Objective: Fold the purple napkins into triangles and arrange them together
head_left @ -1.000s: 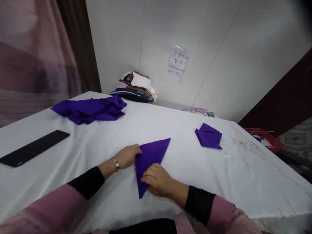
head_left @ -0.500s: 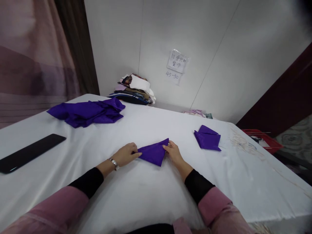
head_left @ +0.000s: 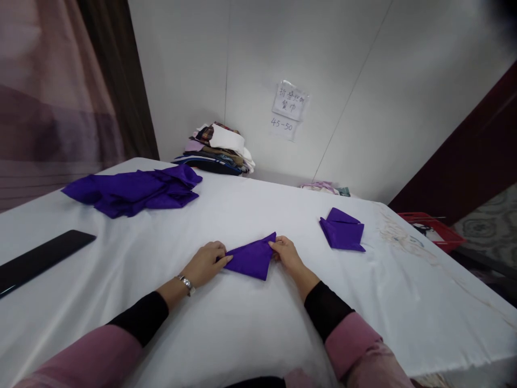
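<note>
The purple folded-fabric wedge, broader a second ago, now lies doubled smaller on the white cloth-covered surface, its ends pinched by the left hand and right hand (so another fold seems made)

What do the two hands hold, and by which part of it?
A purple cloth, folded: the left hand pinches its left end, the right hand its upper right corner.

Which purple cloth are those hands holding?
The folded purple cloth in the middle, pinched by the left hand and right hand; the crumpled heap and rightmost folded cloth lie untouched.
</note>
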The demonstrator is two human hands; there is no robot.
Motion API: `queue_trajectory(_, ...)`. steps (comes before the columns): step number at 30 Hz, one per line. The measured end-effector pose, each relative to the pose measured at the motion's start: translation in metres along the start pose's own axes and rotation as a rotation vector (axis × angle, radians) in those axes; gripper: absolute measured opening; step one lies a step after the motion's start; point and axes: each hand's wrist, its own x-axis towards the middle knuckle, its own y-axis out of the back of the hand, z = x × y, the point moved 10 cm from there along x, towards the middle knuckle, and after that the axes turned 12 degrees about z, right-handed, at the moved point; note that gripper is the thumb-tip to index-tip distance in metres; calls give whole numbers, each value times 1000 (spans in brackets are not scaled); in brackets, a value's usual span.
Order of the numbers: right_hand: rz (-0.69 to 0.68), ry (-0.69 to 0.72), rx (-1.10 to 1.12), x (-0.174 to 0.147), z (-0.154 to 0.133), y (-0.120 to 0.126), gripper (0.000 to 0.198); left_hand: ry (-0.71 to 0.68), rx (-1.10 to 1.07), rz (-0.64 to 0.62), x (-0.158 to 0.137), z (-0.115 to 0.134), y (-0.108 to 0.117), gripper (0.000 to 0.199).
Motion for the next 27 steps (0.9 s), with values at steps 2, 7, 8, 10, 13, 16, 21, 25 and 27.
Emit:
queue_trajectory(2,-19,-2,10,-1,-2,-2,28,-6,2,3,0,0,0,36)
queue_trajectory(7,-60,16,33,-3,-8,-4,24,-6,-2,1,1,2,1,39)
queue_trajectory(8,-60,8,34,-2,-7,-3,23,-3,-3,3,0,2,1,40)
queue_trajectory(10,-52,-11,34,-1,-3,-1,22,5,-3,7,0,1,2,40)
queue_trajectory(13,-20,-19,27,3,0,5,24,17,1,21,-1,-1,2,38)
queue_trajectory(16,29,-12,12,10,0,13,31,37,16,44,1,-3,4,36)
queue_trajectory(21,89,22,-25,22,-5,18,32,70,59,79,3,-9,3,37)
queue_trajectory(25,97,92,-53,26,-10,15,29,51,76,100,2,-8,2,37)
queue_trajectory(27,81,125,-65,23,-10,13,28,41,81,104,0,-7,3,37)
